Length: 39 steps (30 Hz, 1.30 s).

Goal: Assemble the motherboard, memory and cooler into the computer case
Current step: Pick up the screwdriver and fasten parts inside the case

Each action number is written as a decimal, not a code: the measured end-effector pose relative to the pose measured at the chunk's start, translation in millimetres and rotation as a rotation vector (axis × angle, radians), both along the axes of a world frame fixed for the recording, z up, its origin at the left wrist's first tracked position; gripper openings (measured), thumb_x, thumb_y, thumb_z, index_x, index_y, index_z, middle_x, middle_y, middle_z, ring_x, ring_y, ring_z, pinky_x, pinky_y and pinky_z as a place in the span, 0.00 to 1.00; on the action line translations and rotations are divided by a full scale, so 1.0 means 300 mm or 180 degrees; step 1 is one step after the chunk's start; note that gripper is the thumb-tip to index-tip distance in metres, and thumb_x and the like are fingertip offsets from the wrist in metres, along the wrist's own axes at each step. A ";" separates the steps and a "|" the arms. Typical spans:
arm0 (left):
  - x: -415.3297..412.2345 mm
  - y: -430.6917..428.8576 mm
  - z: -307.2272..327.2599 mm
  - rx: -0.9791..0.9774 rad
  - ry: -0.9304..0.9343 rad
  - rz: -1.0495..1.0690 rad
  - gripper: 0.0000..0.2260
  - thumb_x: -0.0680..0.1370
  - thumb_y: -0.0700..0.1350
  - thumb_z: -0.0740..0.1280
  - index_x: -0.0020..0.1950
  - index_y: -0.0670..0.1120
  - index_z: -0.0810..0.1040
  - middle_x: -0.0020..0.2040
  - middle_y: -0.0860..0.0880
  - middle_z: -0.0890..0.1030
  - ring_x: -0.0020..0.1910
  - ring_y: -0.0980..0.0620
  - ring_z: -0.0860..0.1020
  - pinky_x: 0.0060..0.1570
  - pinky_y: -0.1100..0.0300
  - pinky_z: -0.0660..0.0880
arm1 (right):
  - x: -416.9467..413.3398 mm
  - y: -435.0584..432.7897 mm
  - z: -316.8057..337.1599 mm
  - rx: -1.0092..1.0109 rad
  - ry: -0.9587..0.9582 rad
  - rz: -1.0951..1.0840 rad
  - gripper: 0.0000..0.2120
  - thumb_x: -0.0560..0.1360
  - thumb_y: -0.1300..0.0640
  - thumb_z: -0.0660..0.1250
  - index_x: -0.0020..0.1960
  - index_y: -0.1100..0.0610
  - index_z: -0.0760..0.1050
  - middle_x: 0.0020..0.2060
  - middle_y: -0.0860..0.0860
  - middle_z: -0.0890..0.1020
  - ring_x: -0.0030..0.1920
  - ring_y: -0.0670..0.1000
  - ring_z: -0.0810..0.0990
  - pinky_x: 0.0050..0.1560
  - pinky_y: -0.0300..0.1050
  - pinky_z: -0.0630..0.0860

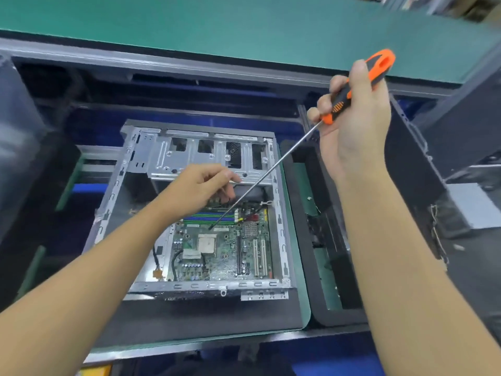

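- The motherboard lies flat on the floor of the computer case, filling the case's right-hand part. Its processor socket sits bare near the middle of the case, with no cooler on it.
- The memory slots, striped green and blue, run across the board toward the far side of the case. I cannot tell whether any sticks are seated in them.
- My right hand is up and to the right of the case, wrapped round the orange and black handle of a long screwdriver. The shaft slants down into the case, and its tip is on or just above the board, on the near side of the memory slots.
- My left hand is inside the case at the far edge of the board, below the drive cage, fingers curled downward. They may be pinching a screw or steadying the board; that part is hidden, so I cannot tell.
- I judge the step in hand to be screwing the board down; memory and cooler come after.
- The next move calls for seating the tip squarely in a screw head and keeping the shaft more upright, since a slip would scrape the board.
- The case rests on a dark worktop; a green shelf runs beyond the case.
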State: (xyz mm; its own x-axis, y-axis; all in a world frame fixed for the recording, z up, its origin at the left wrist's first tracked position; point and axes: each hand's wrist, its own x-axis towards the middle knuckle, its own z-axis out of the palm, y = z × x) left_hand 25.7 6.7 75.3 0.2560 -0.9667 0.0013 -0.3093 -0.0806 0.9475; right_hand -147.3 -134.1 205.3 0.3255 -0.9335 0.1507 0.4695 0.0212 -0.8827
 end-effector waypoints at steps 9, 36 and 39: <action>0.038 0.035 0.059 -0.0657 0.0539 0.0884 0.10 0.82 0.49 0.60 0.48 0.53 0.81 0.26 0.49 0.76 0.20 0.55 0.69 0.20 0.67 0.65 | 0.039 0.059 -0.035 0.0095 -0.0083 -0.0195 0.05 0.85 0.57 0.59 0.51 0.56 0.66 0.38 0.51 0.74 0.29 0.50 0.70 0.33 0.45 0.72; -0.299 -0.213 0.035 -0.0117 0.0166 -0.0433 0.14 0.81 0.41 0.61 0.49 0.59 0.80 0.37 0.50 0.82 0.31 0.52 0.74 0.29 0.62 0.70 | -0.360 -0.103 0.073 -0.0619 -0.0136 -0.0099 0.19 0.80 0.60 0.61 0.31 0.49 0.69 0.23 0.48 0.63 0.21 0.48 0.59 0.27 0.37 0.62; -0.416 -0.278 0.045 -0.0045 0.0042 -0.0766 0.12 0.81 0.40 0.61 0.49 0.56 0.80 0.38 0.51 0.83 0.34 0.57 0.78 0.32 0.69 0.72 | -0.442 -0.121 0.038 -0.0559 0.0091 -0.0050 0.21 0.80 0.61 0.60 0.30 0.49 0.68 0.22 0.47 0.62 0.20 0.48 0.58 0.25 0.36 0.61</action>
